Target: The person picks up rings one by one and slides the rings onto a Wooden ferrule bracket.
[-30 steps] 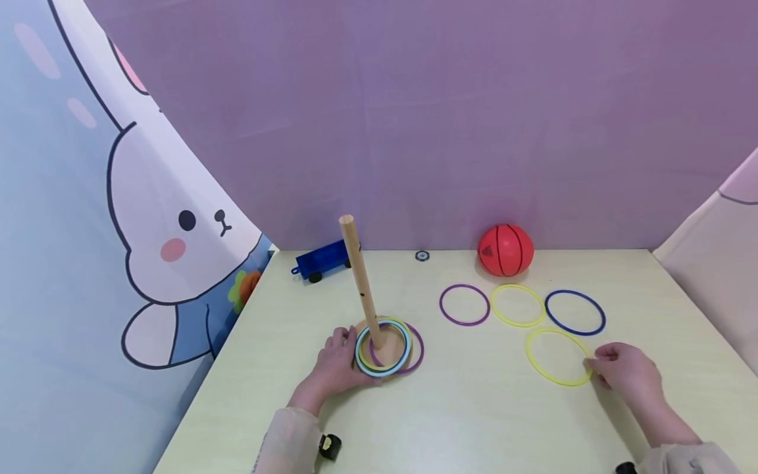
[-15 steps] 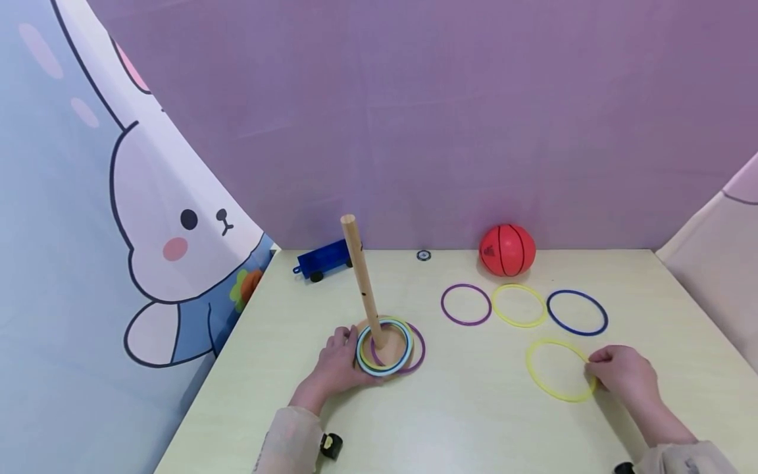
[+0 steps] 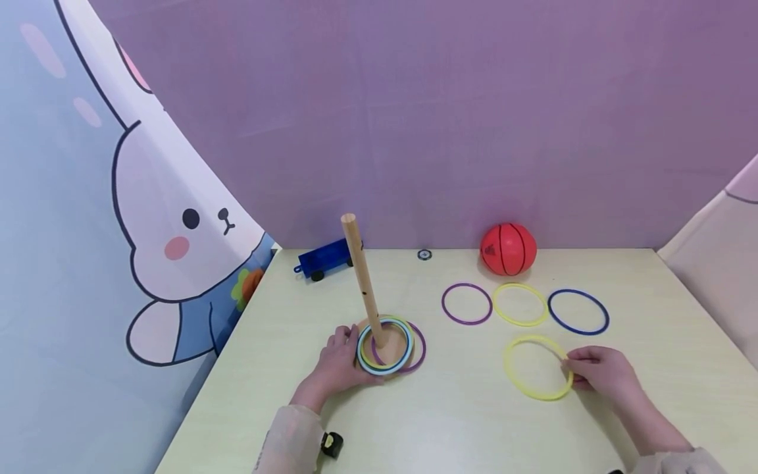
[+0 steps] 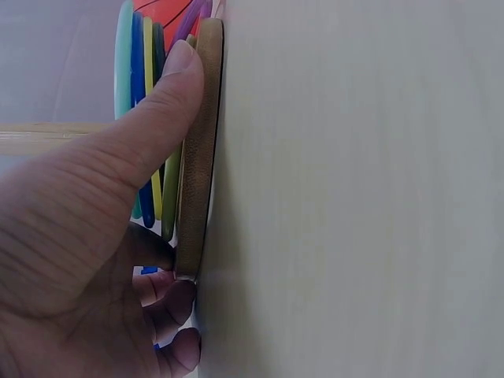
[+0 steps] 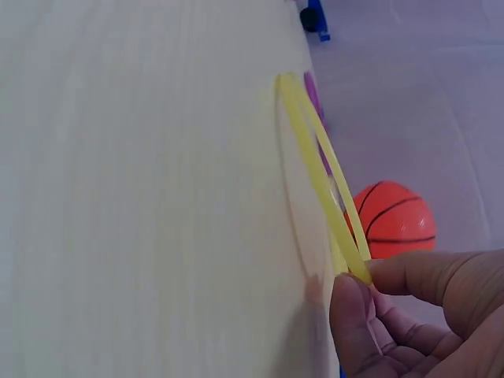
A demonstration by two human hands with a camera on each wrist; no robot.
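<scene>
My left hand (image 3: 340, 362) grips the edge of a round wooden base (image 4: 201, 150) with an upright peg (image 3: 362, 283). In the left wrist view, its thumb lies over the base's side and the fingers curl round the far edge. Several rings are stacked round the peg, a light-blue ring (image 3: 385, 372) on top; a purple ring (image 3: 424, 349) juts out to the right. My right hand (image 3: 606, 375) pinches a yellow ring (image 3: 541, 397) by its right side, between thumb and forefinger. The right wrist view shows this ring tilted, raised off the table with a shadow beneath.
Beyond the right hand lie a purple ring (image 3: 444, 313), another yellow ring (image 3: 521, 324) and a dark-blue ring (image 3: 577, 291). At the table's back edge are a red ball (image 3: 509, 250), a small round disc (image 3: 424, 255) and a blue toy wagon (image 3: 326, 259), before a purple cloth (image 3: 414, 131).
The right hand has taken hold of the nearer yellow ring, lifted it and carried it left, away from the dark-blue ring. My left hand has stayed on the base.
</scene>
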